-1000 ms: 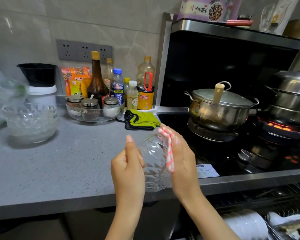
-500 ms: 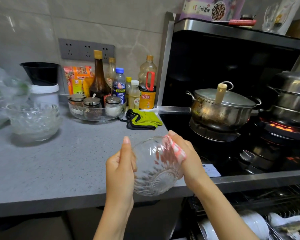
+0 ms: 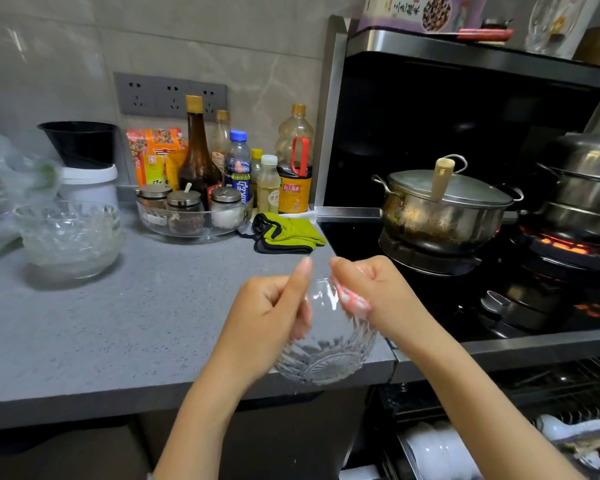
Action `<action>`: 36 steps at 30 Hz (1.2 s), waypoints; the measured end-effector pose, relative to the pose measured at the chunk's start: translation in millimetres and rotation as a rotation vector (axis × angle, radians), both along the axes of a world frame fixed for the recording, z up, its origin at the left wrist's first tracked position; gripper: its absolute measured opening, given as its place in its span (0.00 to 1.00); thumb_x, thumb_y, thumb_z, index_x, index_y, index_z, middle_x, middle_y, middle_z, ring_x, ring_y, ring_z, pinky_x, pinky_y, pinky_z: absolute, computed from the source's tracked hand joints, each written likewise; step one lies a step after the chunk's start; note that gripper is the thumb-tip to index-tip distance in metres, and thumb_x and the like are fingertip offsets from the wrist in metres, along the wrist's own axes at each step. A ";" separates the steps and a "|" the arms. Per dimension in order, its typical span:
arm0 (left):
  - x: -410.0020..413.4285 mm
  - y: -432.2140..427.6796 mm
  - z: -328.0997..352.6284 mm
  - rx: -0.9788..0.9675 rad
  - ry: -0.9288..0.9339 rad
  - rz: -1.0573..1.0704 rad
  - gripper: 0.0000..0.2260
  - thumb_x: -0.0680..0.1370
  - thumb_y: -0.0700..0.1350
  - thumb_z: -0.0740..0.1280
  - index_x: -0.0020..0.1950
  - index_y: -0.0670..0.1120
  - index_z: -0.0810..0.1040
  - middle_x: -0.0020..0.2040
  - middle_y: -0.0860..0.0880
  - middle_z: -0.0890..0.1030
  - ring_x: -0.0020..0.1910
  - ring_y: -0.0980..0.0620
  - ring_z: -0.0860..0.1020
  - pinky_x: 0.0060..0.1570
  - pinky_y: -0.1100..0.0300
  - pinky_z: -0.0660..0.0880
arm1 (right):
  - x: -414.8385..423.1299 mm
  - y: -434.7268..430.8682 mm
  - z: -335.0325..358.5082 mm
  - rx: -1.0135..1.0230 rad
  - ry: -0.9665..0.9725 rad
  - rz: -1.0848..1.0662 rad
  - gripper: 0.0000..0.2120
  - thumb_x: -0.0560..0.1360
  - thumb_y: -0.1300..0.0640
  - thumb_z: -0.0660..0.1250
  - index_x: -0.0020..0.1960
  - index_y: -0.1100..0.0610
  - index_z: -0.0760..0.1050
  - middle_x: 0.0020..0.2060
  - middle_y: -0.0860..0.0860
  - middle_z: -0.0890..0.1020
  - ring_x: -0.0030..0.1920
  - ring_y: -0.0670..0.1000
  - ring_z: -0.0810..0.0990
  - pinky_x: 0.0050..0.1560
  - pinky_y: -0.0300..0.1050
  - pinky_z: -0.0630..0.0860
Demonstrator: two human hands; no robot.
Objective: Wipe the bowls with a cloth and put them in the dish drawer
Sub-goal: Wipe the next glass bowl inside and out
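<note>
one bowl (image 3: 326,351) between both hands (image 3: 267,306) (image 3: 378,292), cloth (image 3: 354,301) inside

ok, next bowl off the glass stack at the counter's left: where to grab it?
Pinch the rim of the top bowl on its near right side, coming from above. The stack stands upright and nested, so probably only the rim is free. A plastic bag crowds the left, and a white tub stands behind.

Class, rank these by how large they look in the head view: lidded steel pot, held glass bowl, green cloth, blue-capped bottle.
1. lidded steel pot
2. glass bowl, though nearness to the camera enlarges it
3. green cloth
4. blue-capped bottle
</note>
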State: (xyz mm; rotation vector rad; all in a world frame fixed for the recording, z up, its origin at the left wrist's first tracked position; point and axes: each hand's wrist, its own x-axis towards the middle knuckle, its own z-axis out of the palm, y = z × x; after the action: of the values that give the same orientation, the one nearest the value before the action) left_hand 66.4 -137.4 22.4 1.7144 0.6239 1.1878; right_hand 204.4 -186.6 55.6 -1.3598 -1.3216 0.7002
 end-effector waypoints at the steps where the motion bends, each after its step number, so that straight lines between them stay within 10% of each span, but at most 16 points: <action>1: 1.2 -0.1 1.2 0.025 0.008 0.014 0.27 0.74 0.60 0.57 0.22 0.44 0.69 0.19 0.51 0.69 0.21 0.56 0.67 0.27 0.68 0.66 | -0.9 1.1 -1.4 0.020 -0.019 0.022 0.27 0.81 0.60 0.57 0.23 0.60 0.63 0.16 0.45 0.62 0.19 0.42 0.59 0.24 0.32 0.61; 7: 5.2 -5.0 -8.1 -0.097 -0.143 0.216 0.27 0.77 0.55 0.60 0.22 0.45 0.59 0.20 0.52 0.58 0.21 0.55 0.58 0.24 0.67 0.59 | -6.2 1.2 -26.7 0.212 0.061 -0.058 0.26 0.82 0.50 0.55 0.37 0.71 0.76 0.32 0.67 0.76 0.30 0.51 0.76 0.34 0.34 0.72; 10: 9.9 -8.2 -15.0 -0.250 -0.252 0.322 0.26 0.79 0.54 0.61 0.24 0.46 0.59 0.21 0.52 0.57 0.23 0.54 0.57 0.24 0.64 0.57 | -15.3 -1.8 -46.8 0.282 -0.033 -0.129 0.18 0.80 0.43 0.51 0.56 0.44 0.78 0.54 0.50 0.82 0.56 0.46 0.79 0.60 0.47 0.74; 13: 20.2 -13.1 -18.7 -0.300 -0.293 0.370 0.27 0.79 0.55 0.59 0.22 0.50 0.59 0.20 0.51 0.59 0.21 0.53 0.58 0.24 0.62 0.58 | -28.4 -1.1 -51.8 0.449 -0.487 -0.289 0.19 0.81 0.46 0.49 0.65 0.45 0.73 0.66 0.43 0.74 0.71 0.43 0.66 0.71 0.53 0.64; 16: 26.3 -18.4 -18.4 -0.298 -0.291 0.363 0.27 0.80 0.56 0.58 0.22 0.47 0.62 0.21 0.46 0.62 0.22 0.49 0.62 0.26 0.59 0.61 | -28.6 4.2 -48.7 0.514 -0.648 -0.332 0.19 0.81 0.49 0.51 0.64 0.49 0.76 0.64 0.44 0.76 0.69 0.44 0.69 0.68 0.52 0.67; 21: 21.6 -21.1 -12.8 -0.336 -0.376 0.390 0.26 0.80 0.55 0.58 0.23 0.51 0.57 0.21 0.53 0.58 0.21 0.56 0.56 0.21 0.65 0.54 | -8.5 9.9 -45.3 0.325 0.067 -0.082 0.20 0.77 0.40 0.51 0.60 0.44 0.76 0.57 0.42 0.81 0.64 0.42 0.75 0.67 0.55 0.70; 29: 26.0 -21.5 -14.1 -0.172 -0.274 0.319 0.28 0.78 0.58 0.56 0.26 0.39 0.73 0.20 0.45 0.71 0.21 0.51 0.70 0.23 0.61 0.66 | -36.5 3.4 -44.2 0.526 -0.737 -0.378 0.18 0.81 0.50 0.52 0.64 0.50 0.76 0.61 0.46 0.78 0.66 0.47 0.72 0.65 0.51 0.68; 36: 13.0 -17.3 -15.8 -0.289 -0.345 0.222 0.32 0.73 0.65 0.63 0.26 0.39 0.61 0.23 0.46 0.62 0.24 0.51 0.63 0.28 0.63 0.63 | -3.3 1.8 -24.1 0.122 0.134 -0.084 0.14 0.79 0.49 0.60 0.42 0.56 0.76 0.38 0.48 0.80 0.37 0.42 0.78 0.38 0.31 0.72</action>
State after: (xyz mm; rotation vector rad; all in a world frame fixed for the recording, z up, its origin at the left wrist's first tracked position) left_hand 79.4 -154.6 6.6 1.1867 0.7430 1.4309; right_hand 201.1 -184.8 31.5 -1.2421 -1.1751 0.6322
